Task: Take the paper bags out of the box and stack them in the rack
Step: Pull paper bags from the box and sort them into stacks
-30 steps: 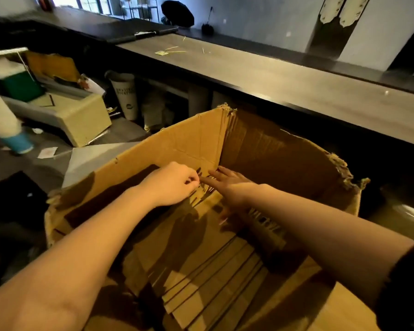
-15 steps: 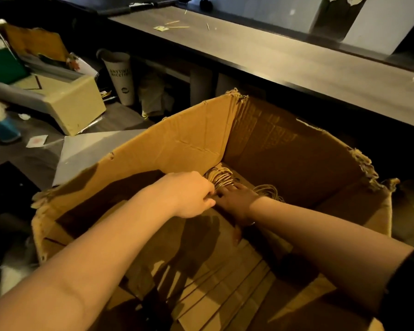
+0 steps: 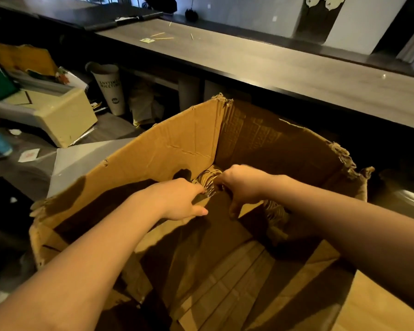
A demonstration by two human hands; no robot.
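Our left hand and right hand meet deep inside the cardboard box.
Both hands have their fingers curled round the top of a bundle of paper bags, gripping it at the twisted cord handles close to the box's far corner. We see more brown bags lying flat and overlapped on the bottom of the box, partly in shadow. Behind the box runs a long dark surface, and to the left, beyond the box, stands a tall white printed cup.
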